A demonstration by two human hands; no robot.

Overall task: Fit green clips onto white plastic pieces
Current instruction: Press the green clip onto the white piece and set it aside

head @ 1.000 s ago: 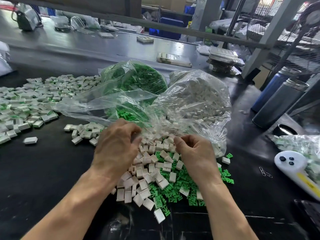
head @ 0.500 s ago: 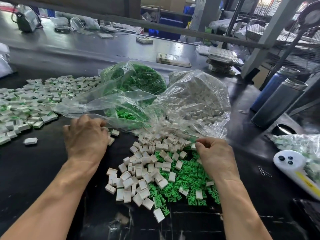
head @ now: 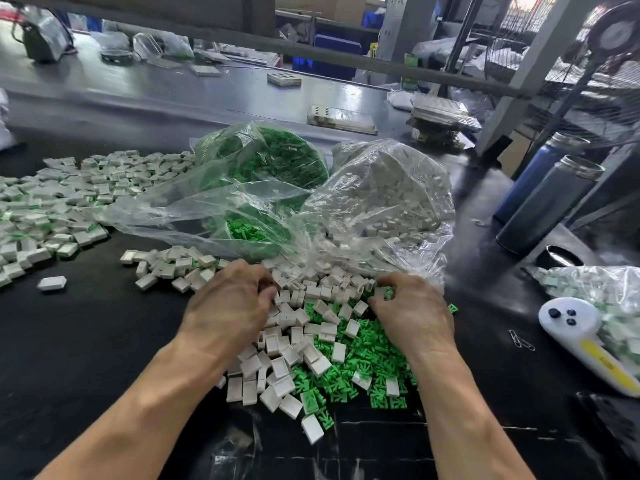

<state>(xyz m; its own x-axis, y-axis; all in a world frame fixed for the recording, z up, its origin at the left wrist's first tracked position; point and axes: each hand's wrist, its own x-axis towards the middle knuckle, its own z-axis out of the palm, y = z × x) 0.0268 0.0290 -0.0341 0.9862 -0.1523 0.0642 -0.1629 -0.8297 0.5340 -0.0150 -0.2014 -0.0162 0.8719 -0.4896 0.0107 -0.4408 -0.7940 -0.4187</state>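
Your tabletop (head: pixel 86 341) is a dark, smooth sheet, matt near you and shining grey towards its far edge. The white pieces (head: pixel 277 344) at its near middle are hard matt plastic with clean moulded faces; the green clips (head: pixel 377 358) beside them are plastic too, bright and slightly glossy. Both bags, the one of clips (head: pixel 263 161) and the one of white pieces (head: pixel 384 195), are thin clear film, crinkled and glinting. Towards the right edge, your two flasks (head: pixel 547 206) look like brushed metal with a dull sheen, and the white handheld device (head: pixel 571 320) is smooth glossy plastic.
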